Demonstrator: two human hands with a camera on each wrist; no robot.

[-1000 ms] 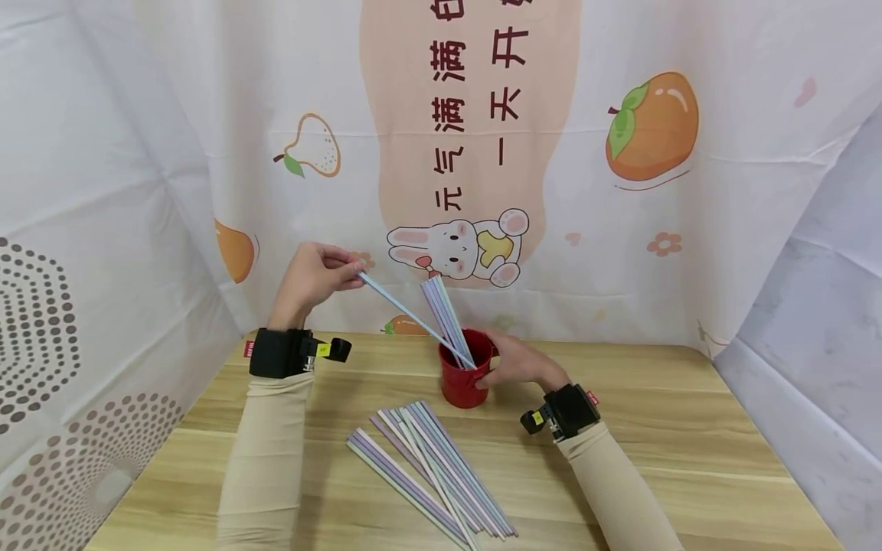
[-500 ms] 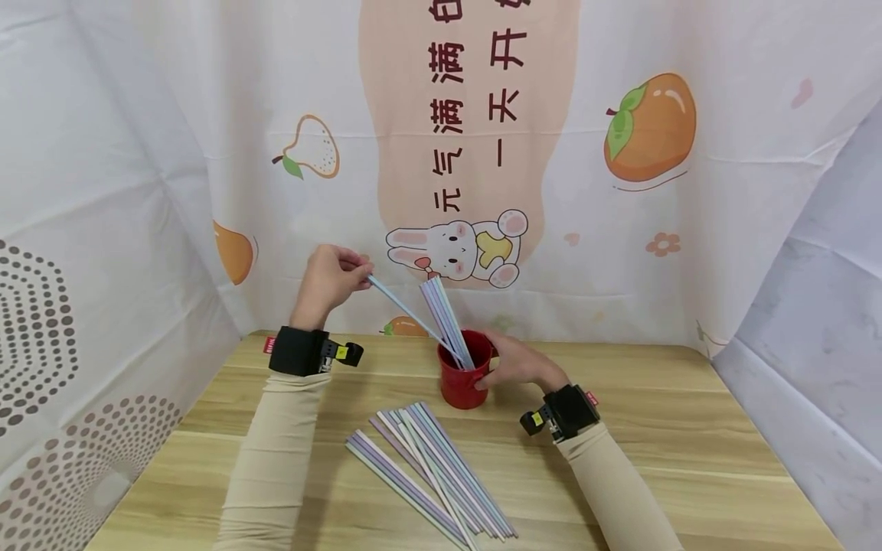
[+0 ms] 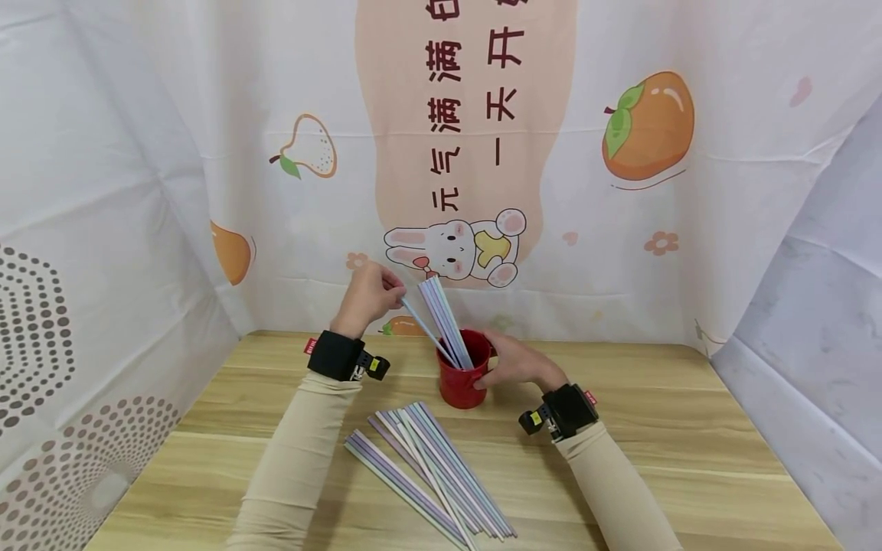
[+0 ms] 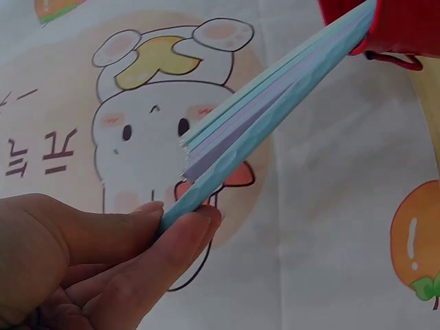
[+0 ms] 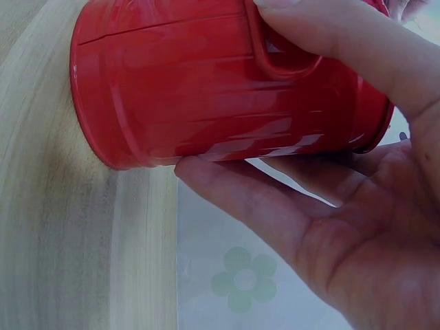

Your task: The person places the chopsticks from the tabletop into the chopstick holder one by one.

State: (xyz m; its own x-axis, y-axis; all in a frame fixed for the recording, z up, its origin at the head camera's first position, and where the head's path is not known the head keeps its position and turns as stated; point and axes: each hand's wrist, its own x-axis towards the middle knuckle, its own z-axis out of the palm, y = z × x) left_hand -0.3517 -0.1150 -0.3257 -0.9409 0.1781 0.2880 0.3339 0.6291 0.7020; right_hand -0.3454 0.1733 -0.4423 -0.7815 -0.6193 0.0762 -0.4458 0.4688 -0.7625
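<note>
Nearest to me, a loose pile of pastel straws [image 3: 430,471] lies flat on the wooden bench [image 3: 689,459], fanned out between my 2 forearms. Beyond it stands the red cup [image 3: 463,379], upright on the bench, with a bundle of straws [image 3: 444,314] leaning out of it to the left. My right hand [image 3: 513,363] curls round the cup's right side, thumb over the handle and fingers under the wall, steadying it. My left hand [image 3: 368,295] is raised above the bench; its grip pinches the upper end of 1 pale blue straw [image 3: 423,329] between thumb and fingertips [image 4: 185,234], the lower end already inside the cup's mouth. By my judgement the step in hand is seating this straw; the next move calls for opening the pinch so it settles against the bundle, then a reach to the pile.
</note>
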